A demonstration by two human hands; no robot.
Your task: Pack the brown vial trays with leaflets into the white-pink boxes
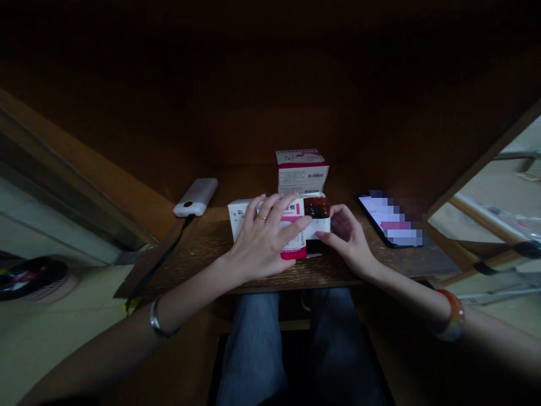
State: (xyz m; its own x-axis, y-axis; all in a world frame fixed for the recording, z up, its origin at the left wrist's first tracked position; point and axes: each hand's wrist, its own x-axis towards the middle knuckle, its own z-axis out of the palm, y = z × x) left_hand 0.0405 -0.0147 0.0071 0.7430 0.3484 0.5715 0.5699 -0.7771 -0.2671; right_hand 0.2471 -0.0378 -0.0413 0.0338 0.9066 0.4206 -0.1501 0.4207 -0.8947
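Observation:
A white and pink medicine box [291,248] lies on its side near the front edge of the wooden shelf. Across its top and front, my left hand [264,234] is wrapped, thumb and fingers holding it. The right end of the box is open, and dark reddish-brown glassy contents [316,207] stick out there, partly covered by a white inner tray [319,226]. My right hand [349,237] pinches the right end of this tray between thumb and fingers. Exactly what the brown contents are cannot be made out in the dim light.
Behind my hands stands a second white and pink box [302,175]. To the left lies a white power bank [196,197] with a black cable [164,256]. A lit phone [393,220] rests on the right. Wooden side walls enclose the shelf.

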